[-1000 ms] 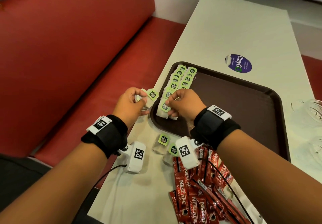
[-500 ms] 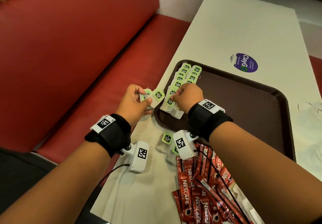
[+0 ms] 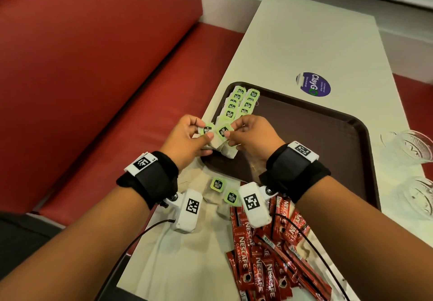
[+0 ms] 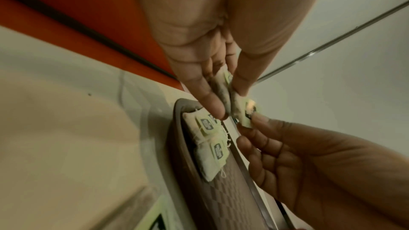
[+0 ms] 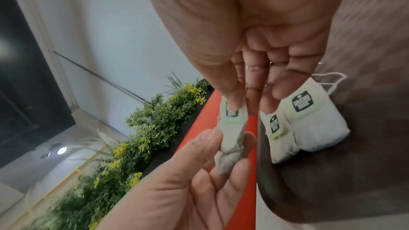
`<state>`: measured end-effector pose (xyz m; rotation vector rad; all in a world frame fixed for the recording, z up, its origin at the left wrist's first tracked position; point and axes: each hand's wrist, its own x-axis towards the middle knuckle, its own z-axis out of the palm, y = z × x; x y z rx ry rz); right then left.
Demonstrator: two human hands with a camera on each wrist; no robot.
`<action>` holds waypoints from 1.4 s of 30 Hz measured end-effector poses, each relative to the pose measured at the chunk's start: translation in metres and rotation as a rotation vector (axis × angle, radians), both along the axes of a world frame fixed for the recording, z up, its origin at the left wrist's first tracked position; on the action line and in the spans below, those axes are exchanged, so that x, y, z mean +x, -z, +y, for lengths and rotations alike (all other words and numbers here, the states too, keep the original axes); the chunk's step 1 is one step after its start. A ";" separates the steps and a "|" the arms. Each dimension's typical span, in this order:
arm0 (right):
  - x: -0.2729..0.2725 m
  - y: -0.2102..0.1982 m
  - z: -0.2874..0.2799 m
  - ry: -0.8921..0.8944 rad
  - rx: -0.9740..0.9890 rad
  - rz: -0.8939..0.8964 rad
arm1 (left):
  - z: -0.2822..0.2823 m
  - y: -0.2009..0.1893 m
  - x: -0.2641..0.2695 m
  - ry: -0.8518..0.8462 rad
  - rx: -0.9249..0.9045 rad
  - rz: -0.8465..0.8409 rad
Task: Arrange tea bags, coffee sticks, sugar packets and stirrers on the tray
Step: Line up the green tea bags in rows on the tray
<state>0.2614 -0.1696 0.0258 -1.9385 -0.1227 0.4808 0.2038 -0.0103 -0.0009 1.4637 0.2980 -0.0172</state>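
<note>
My left hand [image 3: 202, 139] pinches a small bunch of tea bags [image 3: 207, 130] with green tags, just off the near-left corner of the brown tray [image 3: 328, 141]. My right hand [image 3: 230, 133] meets it and pinches the tag of one of those bags [image 3: 223, 131]. In the right wrist view my thumb and finger pinch that tag [image 5: 232, 111], while the left fingers hold the bag's body [image 5: 230, 148]. Two rows of tea bags [image 3: 241, 103] lie along the tray's left side. Two loose tea bags [image 3: 216, 184] lie on the table beside a heap of red coffee sticks [image 3: 269, 253].
Two clear glass dishes [image 3: 410, 147] stand on the table to the right of the tray. A purple sticker [image 3: 312, 86] is on the tabletop beyond the tray. A red bench [image 3: 93, 78] runs along the table's left edge.
My right hand left the near end of the tea bag row on the tray and came left to my left hand, where it now pinches a tag. The left hand stayed by the tray corner.
</note>
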 end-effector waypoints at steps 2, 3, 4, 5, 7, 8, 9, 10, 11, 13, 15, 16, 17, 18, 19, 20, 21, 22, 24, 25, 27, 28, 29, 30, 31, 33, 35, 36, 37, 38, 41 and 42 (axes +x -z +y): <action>-0.003 0.004 -0.008 0.034 0.090 0.059 | -0.001 0.002 0.001 0.011 0.036 0.015; -0.005 0.005 -0.012 0.037 0.105 0.080 | -0.001 0.003 0.001 0.013 0.079 0.021; -0.007 0.007 -0.017 0.025 0.098 0.094 | 0.000 0.004 0.000 0.020 0.142 0.016; -0.010 0.008 -0.021 0.001 0.072 0.105 | 0.002 0.005 0.000 0.037 0.207 0.004; -0.014 0.010 -0.026 -0.064 -0.014 0.111 | 0.005 0.007 -0.001 0.081 0.284 -0.012; -0.015 0.010 -0.027 -0.088 -0.053 0.112 | 0.005 0.007 -0.002 0.102 0.307 -0.007; -0.016 0.010 -0.027 -0.105 -0.085 0.113 | 0.005 0.007 -0.002 0.122 0.329 0.007; -0.015 0.010 -0.027 -0.114 -0.110 0.110 | 0.005 0.007 -0.002 0.141 0.345 0.018; -0.014 0.011 -0.025 -0.114 -0.130 0.101 | 0.005 0.007 -0.001 0.160 0.366 0.025; -0.009 0.014 -0.022 -0.093 -0.177 0.067 | 0.004 0.005 0.001 0.204 0.448 0.027; -0.005 0.019 -0.019 -0.059 -0.246 0.026 | 0.002 0.003 0.006 0.256 0.598 0.015; -0.003 0.021 -0.018 -0.043 -0.279 0.011 | 0.002 0.002 0.009 0.274 0.675 0.003; -0.001 0.023 -0.017 -0.027 -0.302 0.001 | 0.001 0.000 0.011 0.284 0.743 -0.005; 0.000 0.024 -0.016 -0.014 -0.318 -0.003 | 0.000 -0.001 0.013 0.290 0.792 -0.012; 0.002 0.025 -0.015 -0.004 -0.333 -0.006 | -0.001 -0.002 0.015 0.294 0.822 -0.018; 0.004 0.026 -0.014 0.005 -0.347 -0.008 | -0.001 -0.002 0.016 0.302 0.841 -0.020; 0.005 0.027 -0.013 0.012 -0.362 -0.013 | -0.002 -0.003 0.017 0.311 0.864 -0.021; 0.005 0.027 -0.013 0.015 -0.380 -0.021 | -0.002 -0.002 0.019 0.318 0.889 -0.021; 0.006 0.025 -0.011 0.002 -0.431 -0.041 | -0.003 -0.002 0.022 0.328 0.947 -0.013; 0.007 0.023 -0.010 -0.012 -0.467 -0.051 | -0.003 -0.001 0.024 0.330 0.976 -0.006; 0.008 0.021 -0.007 -0.051 -0.551 -0.077 | -0.003 0.001 0.026 0.340 1.036 0.003; 0.009 0.021 -0.006 -0.070 -0.586 -0.086 | -0.003 0.002 0.027 0.347 1.071 0.006; 0.010 0.021 -0.006 -0.086 -0.609 -0.091 | -0.003 0.003 0.027 0.353 1.104 0.015; 0.010 0.021 -0.005 -0.096 -0.620 -0.091 | -0.003 0.004 0.028 0.358 1.128 0.028; 0.009 0.020 -0.005 -0.103 -0.624 -0.091 | -0.003 0.005 0.028 0.361 1.143 0.042; 0.008 0.016 -0.007 -0.107 -0.625 -0.094 | -0.004 0.006 0.027 0.366 1.156 0.062; 0.005 0.010 -0.010 -0.106 -0.596 -0.122 | -0.003 0.003 0.024 0.349 1.140 0.041; 0.003 0.005 -0.012 -0.117 -0.578 -0.154 | -0.002 -0.001 0.022 0.324 1.129 0.016; -0.002 0.000 -0.014 -0.146 -0.570 -0.192 | 0.000 -0.005 0.018 0.296 1.120 -0.009; -0.009 -0.005 -0.017 -0.195 -0.576 -0.222 | 0.000 -0.010 0.012 0.273 1.115 -0.032; -0.034 -0.017 -0.023 -0.408 -0.653 -0.258 | -0.003 -0.023 -0.009 0.294 1.086 -0.089; -0.041 -0.018 -0.025 -0.474 -0.690 -0.257 | -0.005 -0.024 -0.018 0.323 1.070 -0.092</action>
